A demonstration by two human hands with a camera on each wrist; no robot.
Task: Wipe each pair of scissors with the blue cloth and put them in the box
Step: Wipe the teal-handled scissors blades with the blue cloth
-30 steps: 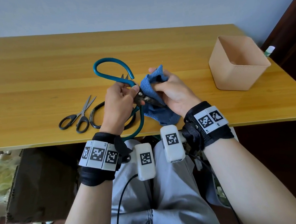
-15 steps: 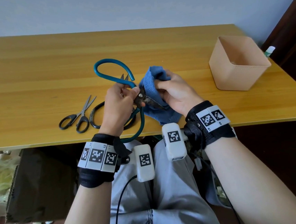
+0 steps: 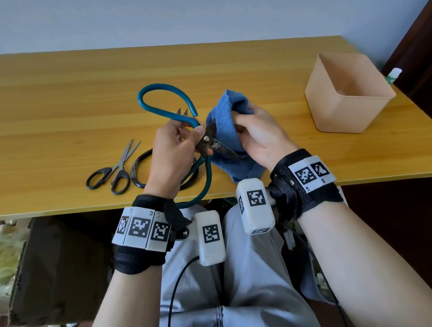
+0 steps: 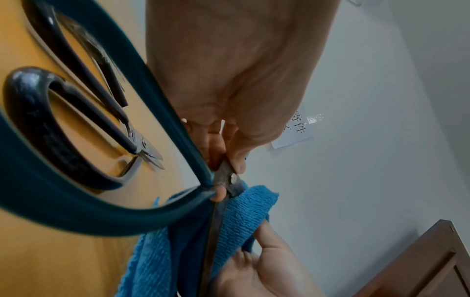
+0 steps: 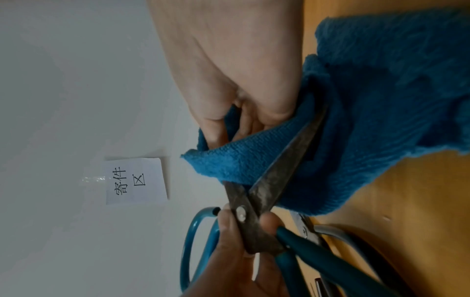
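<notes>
- Wiping is under way on the first pair, as far as the frames show: the large teal-handled scissors with dark, stained steel blades (image 3: 209, 144) are held in the air above the near edge of the yellow wooden table (image 3: 71, 98), blades partly apart.
- The left hand (image 3: 174, 151) pinches these scissors at the pivot screw, thumb and fingers curled round the metal just where the teal loops begin.
- The right hand (image 3: 258, 133) clasps the blue terry cloth (image 3: 224, 115), which is bunched and wrapped over the blades; the right wrist view shows one blade lying on the cloth and the other tucked into its fold.
- The beige square plastic box (image 3: 348, 95) stands near the right edge of the table, well apart from the hands; no scissors show inside it, though its floor is only partly in view.
- Two more pairs lie untouched near the near edge, left of the hands: small black-handled scissors with slim silver blades (image 3: 116, 167), and just beside them black loop-handled shears (image 3: 141, 170), mostly hidden behind the left hand.
- My judgement: the task is in its early part, with this pair to finish and box, then the other two to wipe and box.
</notes>
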